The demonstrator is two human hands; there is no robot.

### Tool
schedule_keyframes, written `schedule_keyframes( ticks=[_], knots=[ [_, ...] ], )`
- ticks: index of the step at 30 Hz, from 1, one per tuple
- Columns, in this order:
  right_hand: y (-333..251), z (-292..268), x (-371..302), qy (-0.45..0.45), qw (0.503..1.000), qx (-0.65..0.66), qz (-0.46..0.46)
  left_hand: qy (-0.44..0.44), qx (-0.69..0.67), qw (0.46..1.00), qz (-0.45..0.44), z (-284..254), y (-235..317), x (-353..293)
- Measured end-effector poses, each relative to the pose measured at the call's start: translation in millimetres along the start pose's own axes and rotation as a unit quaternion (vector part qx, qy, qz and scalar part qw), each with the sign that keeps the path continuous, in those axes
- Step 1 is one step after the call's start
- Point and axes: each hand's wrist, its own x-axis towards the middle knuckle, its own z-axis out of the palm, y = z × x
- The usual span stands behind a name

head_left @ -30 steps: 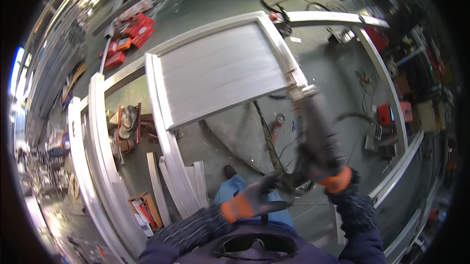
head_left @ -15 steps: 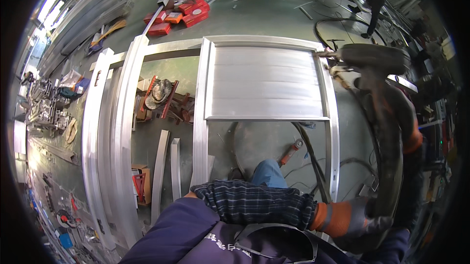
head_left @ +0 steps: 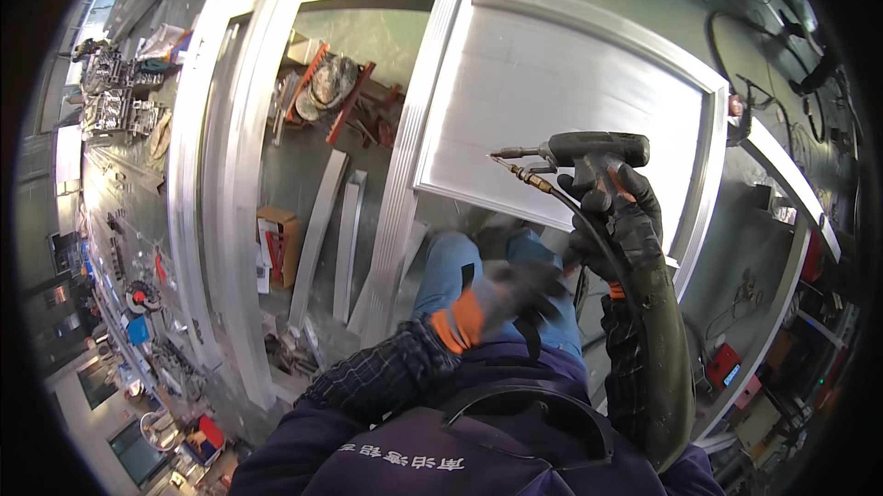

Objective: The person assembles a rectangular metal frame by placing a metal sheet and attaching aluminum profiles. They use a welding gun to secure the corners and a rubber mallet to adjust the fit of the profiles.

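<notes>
My right hand point(head_left: 630, 215), in a dark glove with an orange cuff, grips a black pistol-shaped power driver point(head_left: 600, 144). The driver's bit points left, above the pale metal panel point(head_left: 561, 73). A thin black hose point(head_left: 589, 224) with brass fittings hangs beside its handle. Smeared by motion, my left hand point(head_left: 526, 295) is in front of my waist, over my jeans, in a glove of the same kind; its fingers cannot be made out. A grooved aluminium frame point(head_left: 418, 119) surrounds the panel. Alongside my right forearm runs a thick dark-green tube point(head_left: 670, 358).
Long aluminium profiles point(head_left: 248, 128) extend along the left. Beyond a gap in the frame are a red-framed stand point(head_left: 354, 100) and a cardboard box point(head_left: 280, 248). Cables point(head_left: 768, 109) lie on the floor at the right, near a metal bar point(head_left: 782, 174).
The driver has come from the panel's far right corner toward me. My left hand has swung from the lower right to my waist. The whole view has turned and shifted.
</notes>
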Motion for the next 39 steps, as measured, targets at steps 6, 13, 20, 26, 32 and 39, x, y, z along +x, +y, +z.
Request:
schedule_keyframes(
  ticks=[6, 13, 20, 26, 32, 39],
  knots=[
    [-19.8, -15.9, 35.3, 0.118, 0.992, -0.029, -0.044, 0.435, -0.218, 0.872, -0.056, -135.8, -63.9, 80.3],
    [-30.1, -21.9, 50.0, 0.162, 0.986, 0.027, -0.007, 0.395, -0.187, 0.898, -0.056, -178.3, -94.7, 162.0],
    [-42.5, -22.0, 52.1, 0.146, 0.982, 0.101, 0.063, 0.445, 0.146, 0.883, -0.037, -216.4, -202.2, 166.6],
    [-44.7, -33.6, 64.5, 0.183, 0.979, 0.067, 0.065, 0.433, 0.403, 0.806, -0.031, -198.4, -228.4, 171.6],
    [-50.5, -32.6, 66.3, 0.116, 0.979, 0.129, 0.107, 0.476, 0.235, 0.842, -0.093, -187.4, -251.0, 188.3],
    [-49.6, -50.3, 71.7, 0.127, 0.973, 0.129, 0.147, 0.478, 0.379, 0.792, 0.001, -127.7, -177.4, 181.8]
  ],
)
